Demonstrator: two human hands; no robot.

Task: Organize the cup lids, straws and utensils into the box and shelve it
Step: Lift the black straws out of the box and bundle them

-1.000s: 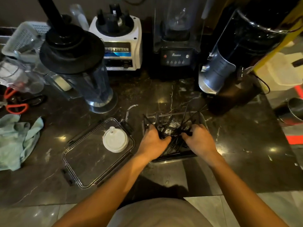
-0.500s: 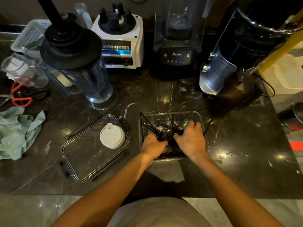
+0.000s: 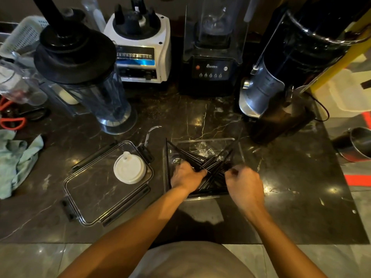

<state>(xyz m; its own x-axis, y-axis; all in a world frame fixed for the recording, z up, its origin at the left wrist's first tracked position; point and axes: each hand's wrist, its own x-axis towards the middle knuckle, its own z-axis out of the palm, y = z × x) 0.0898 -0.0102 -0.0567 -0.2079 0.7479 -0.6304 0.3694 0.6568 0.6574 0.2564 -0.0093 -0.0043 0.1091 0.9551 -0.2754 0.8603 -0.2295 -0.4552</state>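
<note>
— So, from up top, what is going on?

— Both hands are down in the clear box (image 3: 202,144) on the dark counter (image 3: 281,197). The left hand (image 3: 185,175) is curled around some black sticks (image 3: 208,163). They could be straws or thin utensils; I can't tell which. The right hand (image 3: 244,181) is curled into a loose fist by the same bunch. It is a bit blurry, so I can't tell if it really holds any.

— Are the sticks neat?

— No. They cross each other like a messy fan, and some tips poke up over the box's edge.

— How should they fix that?

— I think they should turn all the sticks the same way, along the long side of the box. Then push them flat, so nothing stands up. If tips stick out, the top won't close.

— Where is the top?

— The clear cover (image 3: 100,187) lies flat just to the left of the box. One white cup lid (image 3: 129,169) sits on it.

— So that lid goes in too?

— I'd say so. Lay the sticks down first and keep a bare spot for the lid. Go slow, since thin sticks can bend or flip out.

— Is it nearly done?

— Not yet. The box is open and not on a shelf.
</note>
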